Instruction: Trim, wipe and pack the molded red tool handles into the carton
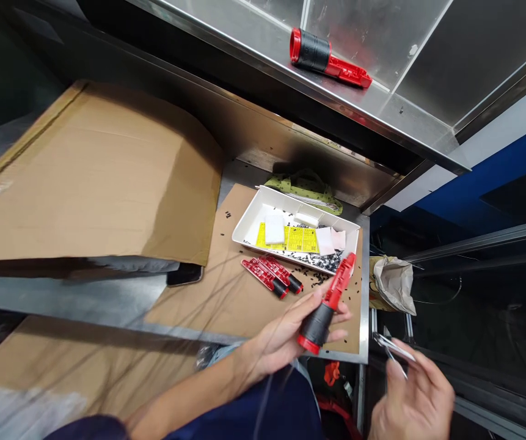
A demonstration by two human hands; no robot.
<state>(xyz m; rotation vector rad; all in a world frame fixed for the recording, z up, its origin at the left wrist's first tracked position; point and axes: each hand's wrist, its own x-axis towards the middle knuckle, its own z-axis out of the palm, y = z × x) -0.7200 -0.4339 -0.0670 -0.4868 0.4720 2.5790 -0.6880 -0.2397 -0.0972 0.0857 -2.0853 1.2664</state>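
In the head view, my left hand (285, 333) is wrapped round the black, ribbed barrel of a red-and-black plastic housing (318, 324). The housing's red, channelled end points up and away from me, over the edge of the white tray. My right hand (416, 397), off the table's right edge, pinches slim silver tweezers (393, 353) between thumb and fingers. Their arms are apart, and they do not touch the housing. Two similar red-and-black housings (267, 278) lie side by side on the cardboard, left of my left hand.
A white tray (244, 227) holds small black pieces, yellow printed sheets and white pads. Loose black bits lie around it. A large cardboard box (120, 177) stands left. Another housing (315, 52) lies on the metal shelf (253, 46). A green patterned bag (306, 189) sits behind the tray.
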